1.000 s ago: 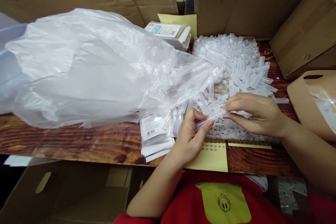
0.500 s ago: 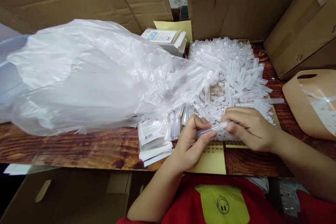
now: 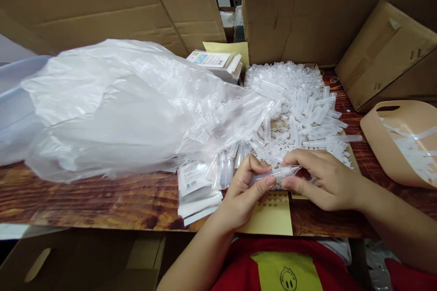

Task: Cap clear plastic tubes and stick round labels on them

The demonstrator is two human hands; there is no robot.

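Holding one clear plastic tube (image 3: 275, 173) between us, our left hand (image 3: 246, 191) pinches its near end while our right hand (image 3: 324, 181) grips the pointed end, just above the wooden surface (image 3: 102, 200). Behind lies a pile of tubes (image 3: 293, 109), beside a big plastic bag (image 3: 119, 104).

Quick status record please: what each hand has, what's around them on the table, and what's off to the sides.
left hand: grips one end of a clear tube
right hand: pinches the tube's other end
behind hands: pile of clear tubes
left of pile: large plastic bag
under left hand: yellow sheet
beside it: flat labelled packets
right edge: tan container
surface: wooden table
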